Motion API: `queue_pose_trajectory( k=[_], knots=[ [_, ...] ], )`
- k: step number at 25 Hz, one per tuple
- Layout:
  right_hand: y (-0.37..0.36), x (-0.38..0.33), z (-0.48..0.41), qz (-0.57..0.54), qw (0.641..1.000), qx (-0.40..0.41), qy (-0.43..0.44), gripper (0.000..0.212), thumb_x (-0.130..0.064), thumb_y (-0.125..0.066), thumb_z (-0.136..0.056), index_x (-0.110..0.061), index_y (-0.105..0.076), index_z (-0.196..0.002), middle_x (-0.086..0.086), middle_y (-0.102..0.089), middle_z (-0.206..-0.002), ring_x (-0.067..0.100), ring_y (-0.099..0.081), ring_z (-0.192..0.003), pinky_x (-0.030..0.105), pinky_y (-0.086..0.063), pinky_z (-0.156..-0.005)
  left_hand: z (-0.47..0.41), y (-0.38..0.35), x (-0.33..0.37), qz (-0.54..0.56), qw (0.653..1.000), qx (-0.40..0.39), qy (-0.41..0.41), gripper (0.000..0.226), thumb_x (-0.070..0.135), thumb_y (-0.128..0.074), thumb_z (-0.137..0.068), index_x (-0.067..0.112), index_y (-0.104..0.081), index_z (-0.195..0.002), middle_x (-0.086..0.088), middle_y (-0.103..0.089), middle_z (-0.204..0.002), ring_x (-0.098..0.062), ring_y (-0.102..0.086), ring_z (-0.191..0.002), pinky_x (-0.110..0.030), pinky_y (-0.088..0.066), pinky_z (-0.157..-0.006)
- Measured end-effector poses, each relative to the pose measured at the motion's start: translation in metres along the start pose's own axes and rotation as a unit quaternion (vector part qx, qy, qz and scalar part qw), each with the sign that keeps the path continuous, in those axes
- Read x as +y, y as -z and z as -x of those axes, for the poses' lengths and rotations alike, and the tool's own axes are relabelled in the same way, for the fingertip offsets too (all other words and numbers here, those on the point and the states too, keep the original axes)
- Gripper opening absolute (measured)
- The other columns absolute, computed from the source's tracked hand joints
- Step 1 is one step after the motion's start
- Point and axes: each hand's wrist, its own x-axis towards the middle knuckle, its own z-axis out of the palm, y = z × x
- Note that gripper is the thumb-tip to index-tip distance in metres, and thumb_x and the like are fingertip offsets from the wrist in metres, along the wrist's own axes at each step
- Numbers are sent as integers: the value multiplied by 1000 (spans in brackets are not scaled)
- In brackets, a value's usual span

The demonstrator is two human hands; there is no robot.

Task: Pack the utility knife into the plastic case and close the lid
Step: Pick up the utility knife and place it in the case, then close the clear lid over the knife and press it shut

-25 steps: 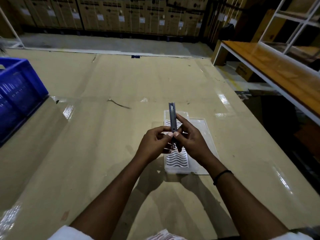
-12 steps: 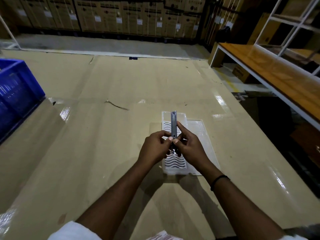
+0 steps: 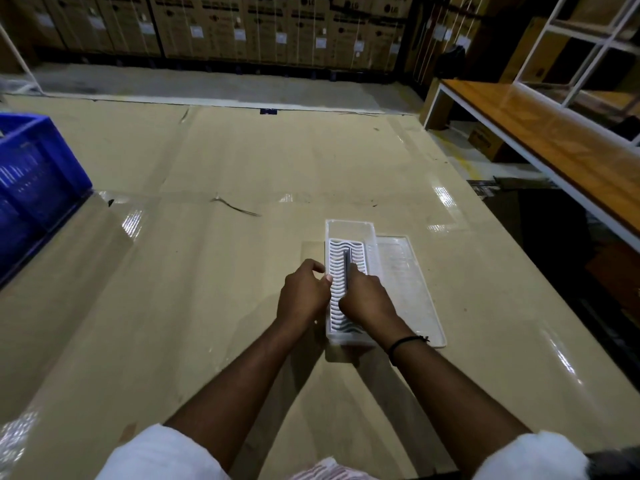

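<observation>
My right hand (image 3: pixel 367 299) pinches the utility knife (image 3: pixel 346 271) down inside the plastic case (image 3: pixel 349 230); my left hand (image 3: pixel 303 294), fingers curled, touches the case's left wall, holding nothing.

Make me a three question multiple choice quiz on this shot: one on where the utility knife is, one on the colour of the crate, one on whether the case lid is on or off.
1. Where is the utility knife?
A. In the crate
B. Down in the plastic case, over its wavy insert
C. On the wooden bench

2. What colour is the crate at the left?
A. Blue
B. Red
C. Green

3. What state is the lid in?
A. Closed on the case
B. Held up in the left hand
C. Off, lying flat beside the case on its right

Answers: 1 B, the dark knife lies along the insert between the left hand and the right hand. 2 A, its walls are plainly blue. 3 C, the clear lid rests on the table with the case open.
</observation>
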Motion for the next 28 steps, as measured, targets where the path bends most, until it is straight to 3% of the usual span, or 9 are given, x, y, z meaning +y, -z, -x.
queue_pose_trajectory(
  k=[3, 6, 18, 20, 23, 25, 28],
  knots=[
    [-5, -4, -4, 7, 1000, -16, -22, 43, -29, -57, -96, -16, -50, -137, 15, -68, -120, 34, -67, -106, 35, -51, -81, -1, 1, 0, 4, 1000, -26, 11, 22, 36, -63, -98, 24, -61, -116, -11, -76, -103, -31, -75, -90, -48, -63, -85],
    [-11, -6, -6, 8, 999, -15, -29, 36, -30, -59, -94, -19, -57, -128, 11, -71, -117, 29, -69, -101, 38, -58, -85, -4, 0, -3, 16, 999, -38, 21, 20, 37, -61, -98, 26, -59, -115, -13, -76, -104, -32, -75, -92, -52, -63, -85],
    [-4, -8, -3, 39, 996, -45, -68, 39, -15, -60, -92, -4, -58, -129, 20, -55, -131, 34, -64, -109, 36, -54, -92, -6, -3, -6, 50, 996, -62, 48, 15, 40, -61, -99, 28, -59, -107, -12, -76, -107, -32, -76, -86, -52, -64, -84],
    [6, -11, 3, 14, 997, -22, -75, 40, -14, -63, -90, -3, -57, -129, 20, -53, -130, 35, -64, -110, 33, -51, -87, -6, -3, -7, 48, 996, -64, 46, 14, 42, -60, -98, 30, -59, -105, -12, -77, -106, -32, -76, -88, -53, -64, -85],
    [33, -2, 8, -21, 994, 97, -54, 29, -11, -59, -88, 1, -63, -114, 25, -61, -119, 42, -63, -108, 35, -49, -86, -3, -1, -6, 45, 996, -63, 44, 16, 44, -57, -100, 29, -59, -107, -10, -77, -106, -29, -77, -86, -52, -64, -84],
    [48, 16, 5, -28, 985, 158, -64, 31, -13, -56, -90, 5, -63, -114, 29, -61, -120, 45, -62, -109, 39, -49, -90, -2, -1, -7, 50, 996, -62, 43, 17, 43, -57, -101, 28, -58, -107, -10, -76, -107, -29, -76, -88, -52, -64, -85],
    [59, 54, -2, -5, 977, 100, -187, 46, -28, -63, -91, 1, -56, -126, 26, -47, -135, 46, -53, -121, 43, -47, -97, -3, -3, -8, 61, 995, -61, 56, 14, 40, -56, -100, 27, -56, -97, -11, -74, -107, -32, -74, -95, -53, -63, -88]
  ],
)
